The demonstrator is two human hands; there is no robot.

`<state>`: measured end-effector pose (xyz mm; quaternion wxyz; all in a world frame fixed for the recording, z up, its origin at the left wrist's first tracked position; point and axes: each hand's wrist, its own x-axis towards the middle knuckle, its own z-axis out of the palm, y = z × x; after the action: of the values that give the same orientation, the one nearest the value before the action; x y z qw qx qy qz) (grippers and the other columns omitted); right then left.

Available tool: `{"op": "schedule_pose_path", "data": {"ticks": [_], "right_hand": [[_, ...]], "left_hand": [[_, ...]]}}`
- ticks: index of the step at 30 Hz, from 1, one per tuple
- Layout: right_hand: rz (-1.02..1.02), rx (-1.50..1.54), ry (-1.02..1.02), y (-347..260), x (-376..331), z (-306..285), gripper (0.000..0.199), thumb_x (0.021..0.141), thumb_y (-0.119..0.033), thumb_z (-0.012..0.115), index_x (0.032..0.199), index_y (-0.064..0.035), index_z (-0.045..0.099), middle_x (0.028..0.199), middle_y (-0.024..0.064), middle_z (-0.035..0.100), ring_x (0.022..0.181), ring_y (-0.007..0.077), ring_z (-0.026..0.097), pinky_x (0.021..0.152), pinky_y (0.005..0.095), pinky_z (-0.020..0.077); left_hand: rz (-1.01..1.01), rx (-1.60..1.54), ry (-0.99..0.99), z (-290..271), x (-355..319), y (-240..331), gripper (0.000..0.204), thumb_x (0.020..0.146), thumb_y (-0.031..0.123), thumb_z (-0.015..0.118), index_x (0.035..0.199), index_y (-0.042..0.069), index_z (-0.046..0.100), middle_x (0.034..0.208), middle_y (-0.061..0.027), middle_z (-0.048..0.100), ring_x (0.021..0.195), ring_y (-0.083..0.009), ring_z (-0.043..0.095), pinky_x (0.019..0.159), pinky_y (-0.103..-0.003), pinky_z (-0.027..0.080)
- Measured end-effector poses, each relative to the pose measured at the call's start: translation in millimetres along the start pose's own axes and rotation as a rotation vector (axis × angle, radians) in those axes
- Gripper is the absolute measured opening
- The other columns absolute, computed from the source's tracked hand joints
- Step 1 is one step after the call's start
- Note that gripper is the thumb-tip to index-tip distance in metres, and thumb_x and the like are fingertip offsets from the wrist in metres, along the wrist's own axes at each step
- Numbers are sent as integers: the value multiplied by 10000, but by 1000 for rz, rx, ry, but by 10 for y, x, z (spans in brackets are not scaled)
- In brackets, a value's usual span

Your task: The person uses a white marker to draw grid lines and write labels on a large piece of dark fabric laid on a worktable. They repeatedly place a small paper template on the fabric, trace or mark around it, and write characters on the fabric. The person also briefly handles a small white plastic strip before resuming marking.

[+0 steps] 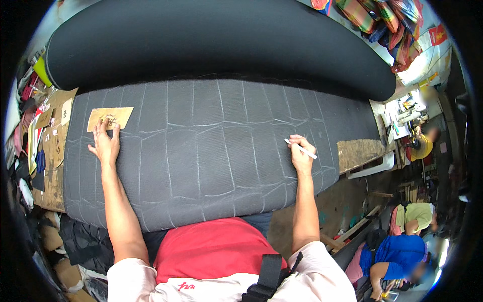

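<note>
Dark grey fabric [206, 146] covers the table, marked all over with pale chalk-like outlines of repeated panels. Toward its far left corner lies a tan paper pattern piece [124, 114] with handwriting on it. My left hand [106, 144] rests with spread fingers, the fingertips on the near edge of that piece. Over the right part of the fabric, my right hand [302, 157] grips a white pen-shaped marker [307, 152]. Its tip points up and left, close to the drawn lines; whether it touches the cloth I cannot tell.
A thick roll of black fabric [211, 40] spans the far side. The wooden tabletop [358, 153] shows at the right, beside a white plastic stool [373, 168]. Scraps and scissors with blue handles [41, 160] lie at the left. Several people sit at the right, one in a blue shirt [402, 255].
</note>
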<state>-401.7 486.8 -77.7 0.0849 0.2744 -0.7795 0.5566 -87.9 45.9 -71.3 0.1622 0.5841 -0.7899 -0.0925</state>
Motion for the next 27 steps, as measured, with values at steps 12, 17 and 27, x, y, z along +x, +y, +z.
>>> {"op": "schedule_pose_path", "data": {"ticks": [12, 17, 27], "right_hand": [[93, -66, -35, -342, -60, 160, 171, 850, -88, 604, 916, 55, 668, 825, 88, 694, 772, 136, 644, 728, 241, 491], [-155, -59, -120, -351, -239, 442, 105, 725, 4, 596, 794, 38, 668, 836, 162, 678, 804, 209, 662, 712, 292, 511], [142, -174, -14, -572, -181, 610, 135, 767, -38, 618, 865, 30, 683, 748, 90, 678, 664, 154, 637, 604, 272, 494]], "left_hand": [[-21, -4, -24, -42, -23, 40, 515, 851, 438, 574, 1306, 205, 508, 1462, -24, 361, 1383, -215, 261, 1046, -670, 103], [-22, -56, -46, -80, -50, 61, 538, 834, 450, 588, 1307, 204, 509, 1464, -22, 356, 1387, -213, 248, 1053, -666, 93], [-4, -112, -21, -72, -56, 61, 546, 814, 437, 614, 1292, 190, 525, 1455, -46, 368, 1381, -238, 262, 1047, -678, 83]]}}
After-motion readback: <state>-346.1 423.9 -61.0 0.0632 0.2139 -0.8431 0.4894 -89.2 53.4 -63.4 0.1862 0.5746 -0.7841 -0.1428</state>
